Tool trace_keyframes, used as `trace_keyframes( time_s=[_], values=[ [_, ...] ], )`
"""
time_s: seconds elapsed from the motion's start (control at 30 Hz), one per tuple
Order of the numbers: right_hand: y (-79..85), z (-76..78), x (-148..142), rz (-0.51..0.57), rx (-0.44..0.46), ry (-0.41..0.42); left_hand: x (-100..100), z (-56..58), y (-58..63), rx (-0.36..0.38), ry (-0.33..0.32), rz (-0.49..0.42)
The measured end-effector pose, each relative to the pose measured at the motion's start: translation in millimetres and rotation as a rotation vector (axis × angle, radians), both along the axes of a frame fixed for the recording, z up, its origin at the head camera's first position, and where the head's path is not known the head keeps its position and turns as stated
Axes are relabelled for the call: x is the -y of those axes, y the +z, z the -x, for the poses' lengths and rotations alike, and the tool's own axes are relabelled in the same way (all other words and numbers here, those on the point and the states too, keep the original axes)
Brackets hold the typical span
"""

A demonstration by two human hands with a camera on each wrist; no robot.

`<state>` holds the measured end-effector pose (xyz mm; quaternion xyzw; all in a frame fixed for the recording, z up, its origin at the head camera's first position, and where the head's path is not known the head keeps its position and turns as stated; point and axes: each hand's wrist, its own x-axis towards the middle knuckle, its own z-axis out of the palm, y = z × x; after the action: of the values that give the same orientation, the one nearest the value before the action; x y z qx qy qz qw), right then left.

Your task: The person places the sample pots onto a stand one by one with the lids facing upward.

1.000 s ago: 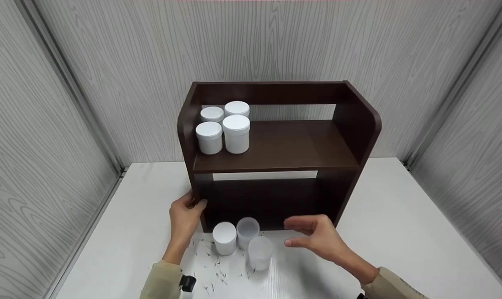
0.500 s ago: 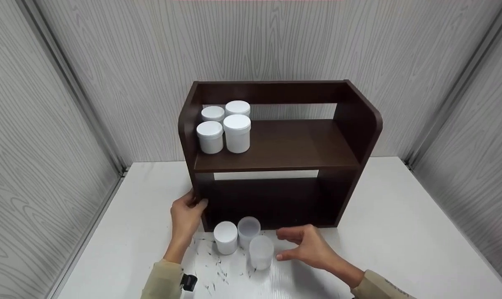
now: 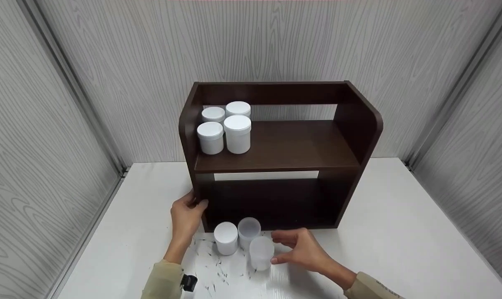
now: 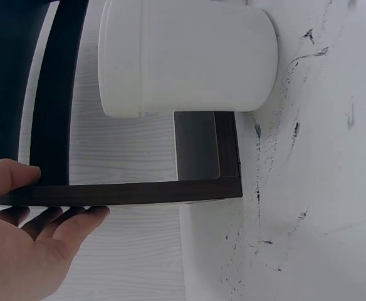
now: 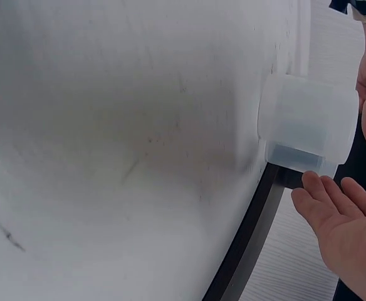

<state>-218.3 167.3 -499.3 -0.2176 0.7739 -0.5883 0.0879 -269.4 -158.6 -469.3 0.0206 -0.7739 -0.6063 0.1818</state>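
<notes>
My left hand (image 3: 185, 216) grips the left side panel of a dark brown two-tier shelf (image 3: 300, 145); in the left wrist view the thumb lies on one face of the panel (image 4: 139, 193) and the fingers on the other. On the table before the shelf stand a white lidded jar (image 3: 226, 236) and two lidless translucent cups, one by the shelf edge (image 3: 249, 228) and one nearer (image 3: 260, 254). Beside that nearer cup, my right hand (image 3: 297, 249) has thumb and fingers spread apart. The right wrist view shows its fingers close to the cup (image 5: 302, 119); contact is unclear.
Several white lidded jars (image 3: 237, 137) stand grouped at the left of the upper shelf. Dark scuff marks (image 3: 221, 272) spot the white table (image 3: 400, 249). Grey wood-grain panels (image 3: 275, 41) enclose the back and sides.
My right hand has moved left and toward me, coming up beside the nearer translucent cup. The left hand stays on the shelf panel; jars and cups have not moved.
</notes>
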Motion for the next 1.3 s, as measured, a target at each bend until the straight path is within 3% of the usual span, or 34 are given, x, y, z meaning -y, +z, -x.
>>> trace_keyframes(
  time_s=[0.47, 1.3],
  values=[
    [-6.0, 5.7, 5, -0.053, -0.054, 0.011, -1, 2.3, 1.2, 0.018, 0.005, -0.015],
    [-7.4, 3.2, 8, -0.075, -0.055, 0.027, 1, 1.2, -1.6, 0.009, 0.005, -0.023]
  ],
)
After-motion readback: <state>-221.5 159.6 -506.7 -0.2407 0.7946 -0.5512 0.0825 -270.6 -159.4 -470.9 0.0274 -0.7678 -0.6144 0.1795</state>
